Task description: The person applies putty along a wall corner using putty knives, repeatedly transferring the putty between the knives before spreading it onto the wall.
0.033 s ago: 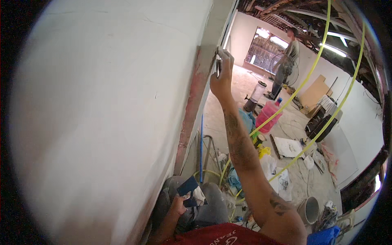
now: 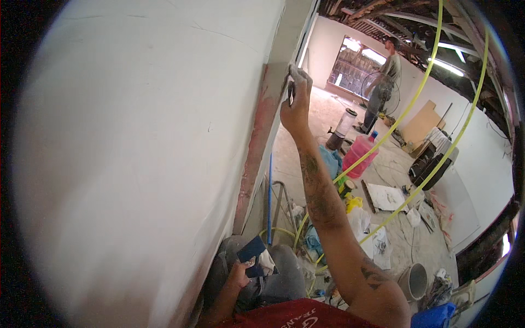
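My right hand (image 2: 297, 99) is raised at arm's length against the wall's corner edge (image 2: 266, 104). Its fingers are bent around a thin, dark, flat tool (image 2: 290, 94), seen mostly edge-on and pressed close to the edge. Grey-white dust covers the fingertips. Low down by my knees, my left hand (image 2: 239, 274) grips a dark blue putty spreader (image 2: 250, 249) bearing a lump of white putty (image 2: 267, 262). The broad white wall (image 2: 136, 136) fills the left side. Along its edge runs a grey and reddish bare strip.
Yellow hoses (image 2: 407, 112) arc across the right side. A blue pole (image 2: 269, 197) stands beside the edge. Beyond lie a pink water jug (image 2: 361, 156), a clear dispenser (image 2: 344, 124), bags, boards and a bucket (image 2: 414, 282). Another person (image 2: 384, 82) stands far back near a window.
My right hand has shifted very slightly to the left at the wall edge. My left hand and the spreader look the same.
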A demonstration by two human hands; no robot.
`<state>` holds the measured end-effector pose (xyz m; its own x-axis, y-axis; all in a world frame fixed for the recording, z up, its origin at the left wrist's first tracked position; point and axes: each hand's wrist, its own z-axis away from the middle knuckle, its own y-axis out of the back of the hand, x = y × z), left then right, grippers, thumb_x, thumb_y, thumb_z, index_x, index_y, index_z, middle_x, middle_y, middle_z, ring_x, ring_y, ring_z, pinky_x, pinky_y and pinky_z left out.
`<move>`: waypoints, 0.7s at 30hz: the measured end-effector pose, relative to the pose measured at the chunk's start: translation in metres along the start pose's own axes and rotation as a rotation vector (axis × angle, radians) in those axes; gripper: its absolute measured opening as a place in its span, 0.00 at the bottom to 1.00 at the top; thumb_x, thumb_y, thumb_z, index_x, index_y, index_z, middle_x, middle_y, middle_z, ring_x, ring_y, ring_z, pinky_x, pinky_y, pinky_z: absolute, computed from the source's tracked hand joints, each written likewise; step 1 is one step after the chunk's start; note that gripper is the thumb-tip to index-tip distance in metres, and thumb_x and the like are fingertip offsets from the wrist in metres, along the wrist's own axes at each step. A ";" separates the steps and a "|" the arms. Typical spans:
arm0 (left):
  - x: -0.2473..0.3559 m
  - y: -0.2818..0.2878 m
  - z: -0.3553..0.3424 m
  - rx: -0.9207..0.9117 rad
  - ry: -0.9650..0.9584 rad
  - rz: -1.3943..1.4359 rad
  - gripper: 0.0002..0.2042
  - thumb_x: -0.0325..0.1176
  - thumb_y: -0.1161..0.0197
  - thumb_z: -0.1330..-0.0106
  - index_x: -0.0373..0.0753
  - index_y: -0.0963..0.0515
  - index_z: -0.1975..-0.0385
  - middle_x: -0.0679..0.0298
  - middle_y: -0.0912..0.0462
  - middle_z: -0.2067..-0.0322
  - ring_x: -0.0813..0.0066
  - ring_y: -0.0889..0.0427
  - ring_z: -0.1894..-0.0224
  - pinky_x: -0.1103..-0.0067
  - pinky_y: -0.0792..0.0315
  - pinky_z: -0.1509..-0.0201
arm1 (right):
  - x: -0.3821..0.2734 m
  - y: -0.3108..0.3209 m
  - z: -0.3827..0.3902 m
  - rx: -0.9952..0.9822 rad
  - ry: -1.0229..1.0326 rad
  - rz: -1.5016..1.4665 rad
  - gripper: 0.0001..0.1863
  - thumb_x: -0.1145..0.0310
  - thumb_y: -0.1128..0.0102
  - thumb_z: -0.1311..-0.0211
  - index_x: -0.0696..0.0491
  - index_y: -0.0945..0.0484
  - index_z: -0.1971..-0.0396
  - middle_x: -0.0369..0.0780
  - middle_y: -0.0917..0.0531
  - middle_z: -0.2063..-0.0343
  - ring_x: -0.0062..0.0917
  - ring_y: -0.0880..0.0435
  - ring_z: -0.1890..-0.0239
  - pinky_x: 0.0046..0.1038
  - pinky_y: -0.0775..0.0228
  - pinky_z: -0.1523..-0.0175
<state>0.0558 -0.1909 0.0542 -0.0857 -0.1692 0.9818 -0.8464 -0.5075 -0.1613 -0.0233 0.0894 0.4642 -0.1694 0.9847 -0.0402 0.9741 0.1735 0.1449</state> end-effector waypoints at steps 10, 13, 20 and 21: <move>-0.002 0.014 0.006 -0.173 -0.292 -0.780 0.29 0.26 0.32 0.64 0.34 0.26 0.54 0.53 0.25 0.52 0.63 0.25 0.50 0.73 0.33 0.48 | -0.007 -0.006 0.061 -0.005 -0.054 -0.019 0.39 0.93 0.64 0.68 0.57 0.37 0.46 0.51 0.38 0.49 0.43 0.37 0.45 0.30 0.37 0.46; -0.011 0.012 0.008 -0.139 0.072 0.066 0.31 0.28 0.32 0.66 0.34 0.27 0.53 0.54 0.26 0.51 0.60 0.26 0.50 0.70 0.35 0.46 | -0.004 -0.001 0.104 -0.115 -0.198 -0.027 0.39 0.93 0.66 0.70 0.57 0.36 0.48 0.51 0.38 0.49 0.43 0.34 0.51 0.29 0.35 0.54; -0.056 0.028 -0.005 -0.274 -0.405 -0.680 0.31 0.29 0.31 0.65 0.36 0.27 0.52 0.54 0.25 0.51 0.55 0.29 0.48 0.66 0.41 0.42 | -0.019 0.057 0.273 -0.425 -0.733 -0.167 0.33 0.86 0.50 0.57 0.56 0.38 0.44 0.47 0.26 0.57 0.38 0.26 0.55 0.29 0.34 0.52; -0.060 0.024 -0.005 -0.181 -0.082 -0.166 0.30 0.29 0.31 0.64 0.37 0.26 0.53 0.54 0.25 0.51 0.55 0.29 0.48 0.66 0.41 0.42 | -0.022 0.071 0.294 -0.429 -0.804 -0.169 0.33 0.84 0.48 0.55 0.56 0.39 0.43 0.46 0.24 0.59 0.37 0.25 0.57 0.29 0.33 0.52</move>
<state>0.0382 -0.1884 -0.0077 0.0991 -0.1683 0.9807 -0.9264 -0.3754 0.0292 0.0936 0.0753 0.1842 0.0068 0.6670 -0.7451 0.7800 0.4627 0.4213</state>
